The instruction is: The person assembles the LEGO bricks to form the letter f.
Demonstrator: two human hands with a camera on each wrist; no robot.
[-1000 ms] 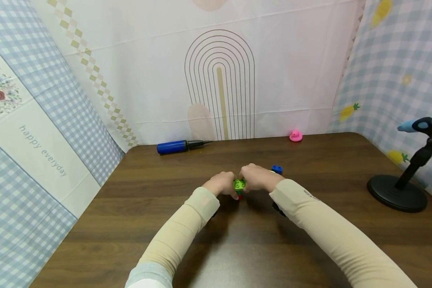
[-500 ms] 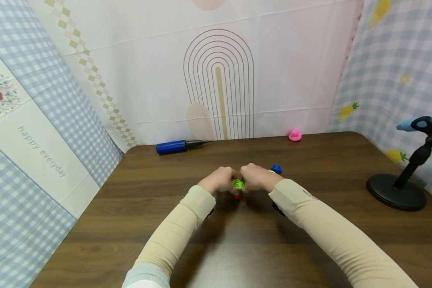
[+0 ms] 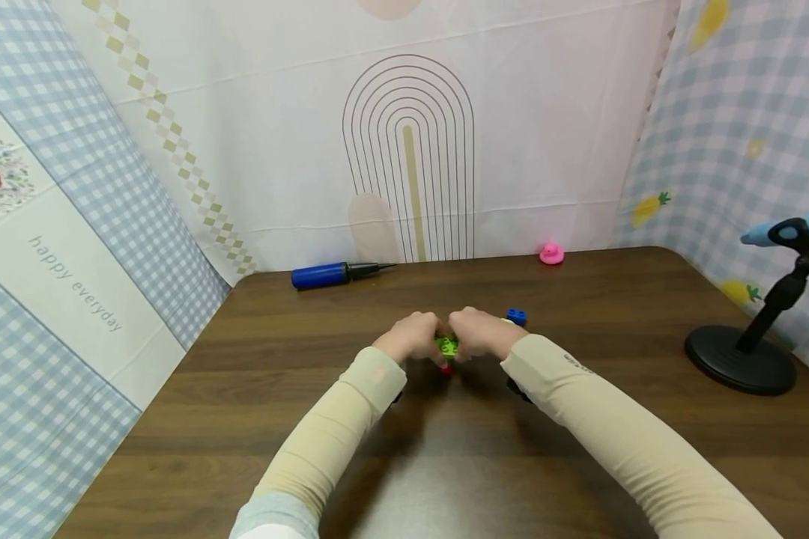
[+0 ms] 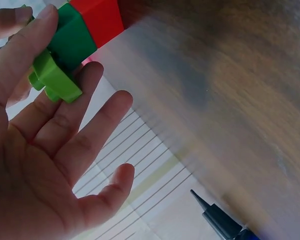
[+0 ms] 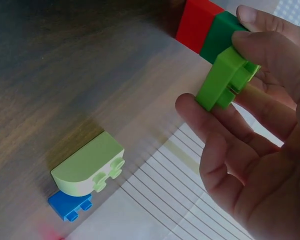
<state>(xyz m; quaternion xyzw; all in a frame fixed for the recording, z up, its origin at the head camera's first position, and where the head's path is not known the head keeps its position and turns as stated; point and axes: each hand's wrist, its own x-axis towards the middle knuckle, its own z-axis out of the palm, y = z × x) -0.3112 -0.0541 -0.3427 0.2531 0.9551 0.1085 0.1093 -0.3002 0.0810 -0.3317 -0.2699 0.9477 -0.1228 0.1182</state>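
Beyond the left hand and to its left lies a blue pump (image 3: 320, 275). The left hand (image 3: 411, 337) pinches the brick stack (image 3: 448, 347) with thumb and fingers, its outer fingers standing clear. The stack sits between both hands: light green brick (image 4: 56, 80), dark green brick (image 4: 74, 36), then red brick (image 4: 100, 22) lowest; whether it touches the tabletop I can't tell. It's likely light, stiff plastic, hard to break, a bit slick on smooth faces, so the flat sides of the dark green brick look the best hold. The right hand (image 3: 480, 334) pinches it from the other side. Just beyond that hand are a pale green brick (image 5: 87, 162) and a blue brick (image 3: 516, 317), with a pink duck (image 3: 551, 254) farther off
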